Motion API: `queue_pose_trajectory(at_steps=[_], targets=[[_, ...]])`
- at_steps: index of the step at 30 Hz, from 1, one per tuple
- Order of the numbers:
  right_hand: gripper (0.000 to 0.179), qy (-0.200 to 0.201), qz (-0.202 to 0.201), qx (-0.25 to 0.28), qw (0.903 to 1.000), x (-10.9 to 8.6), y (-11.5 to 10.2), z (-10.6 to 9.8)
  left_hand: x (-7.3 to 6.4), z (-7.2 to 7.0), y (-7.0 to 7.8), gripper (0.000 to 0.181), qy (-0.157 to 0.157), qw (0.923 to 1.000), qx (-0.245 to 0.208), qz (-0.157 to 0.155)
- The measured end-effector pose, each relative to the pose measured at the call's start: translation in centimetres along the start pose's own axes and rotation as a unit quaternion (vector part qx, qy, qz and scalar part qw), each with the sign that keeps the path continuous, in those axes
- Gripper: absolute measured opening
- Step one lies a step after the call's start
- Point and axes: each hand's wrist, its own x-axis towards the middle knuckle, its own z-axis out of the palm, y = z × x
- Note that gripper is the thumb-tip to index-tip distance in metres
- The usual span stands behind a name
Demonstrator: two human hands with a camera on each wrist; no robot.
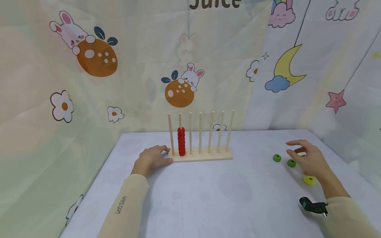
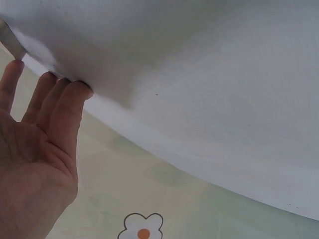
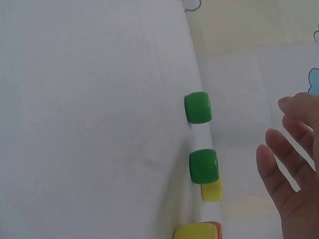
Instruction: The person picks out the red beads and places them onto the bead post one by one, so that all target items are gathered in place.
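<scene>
A wooden peg stand point(image 1: 202, 157) with several upright pegs stands toward the back of the table. Red beads point(image 1: 181, 142) are stacked on its second peg from the left. My left hand point(image 1: 151, 159) holds the left end of the base, thumb at the front corner and a finger at the back; in the left wrist view, a fingertip meets the base's corner point(image 2: 11, 42). Over loose beads at the right hovers my right hand point(image 1: 311, 159), fingers relaxed and nothing between them. Near it lie two green beads point(image 3: 204, 166) and a yellow bead point(image 1: 310, 180), with more partly hidden behind.
A white cloth covers the table point(image 1: 202, 205). Behind it hangs a printed curtain point(image 1: 137, 82) with rabbits, flowers and a moon. A black device point(image 1: 313, 206) sticks out from the right sleeve. An orange bead point(image 3: 217, 229) peeks out behind the yellow one in the right wrist view.
</scene>
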Motion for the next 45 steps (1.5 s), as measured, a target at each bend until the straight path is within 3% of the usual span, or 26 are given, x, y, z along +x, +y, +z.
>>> queue_pose_trajectory(at_steps=[11,18,24,33,45], targets=[[0.038,0.016,-0.016,-0.031,0.9993,-0.7,2.4,-0.7,-0.2,0.3,0.1,0.063,-0.001,0.9999,-0.005,-0.011],[0.052,-0.025,0.043,-0.055,0.9973,-1.3,3.9,-1.1,-0.2,0.3,-0.1,0.064,-0.003,1.0,-0.006,-0.001],[0.067,-0.051,0.094,-0.037,0.9936,-1.4,5.5,-1.4,-0.2,-0.1,-0.3,0.063,-0.007,0.9999,-0.011,-0.008],[0.068,-0.07,0.132,-0.043,0.9879,-1.9,6.7,-1.5,-0.4,-0.2,-0.3,0.063,-0.007,0.9999,-0.011,-0.007],[0.049,-0.076,0.101,-0.065,0.9899,-2.0,7.4,-1.9,0.1,-0.3,-0.5,0.061,-0.003,1.0,-0.008,0.002]])
